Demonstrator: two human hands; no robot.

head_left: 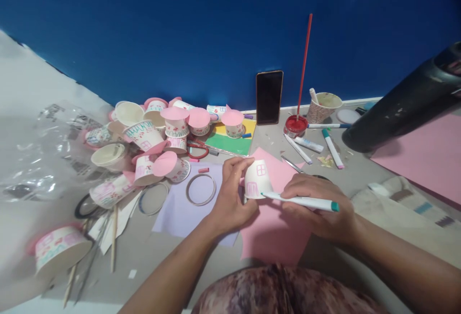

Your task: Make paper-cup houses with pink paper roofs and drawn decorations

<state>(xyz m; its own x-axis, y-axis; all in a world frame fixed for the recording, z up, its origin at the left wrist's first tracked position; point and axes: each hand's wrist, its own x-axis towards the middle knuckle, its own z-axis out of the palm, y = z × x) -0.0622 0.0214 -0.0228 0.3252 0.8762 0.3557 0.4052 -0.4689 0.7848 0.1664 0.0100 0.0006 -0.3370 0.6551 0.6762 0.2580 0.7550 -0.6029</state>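
Note:
My left hand [235,194] is closed around the left side of a small white paper cup [262,179], held upside down. The cup has a pink window and a pink door drawn on it. In my right hand [320,203] is a white felt-tip marker [306,202] with a green end. Its tip touches the cup's wall near the lower rim, right of the door. Beneath both hands lies pink paper [273,237]. Part of a pair of scissors [291,164] shows behind my right hand, the rest being hidden.
Several decorated paper cups with pink tops [176,122] crowd the left. Lilac paper [176,208] bears a tape ring [200,189]. A phone [269,97] leans against the blue wall. Loose markers [333,149], a red pot [296,126] and a large dark cylinder [403,98] stand or lie right.

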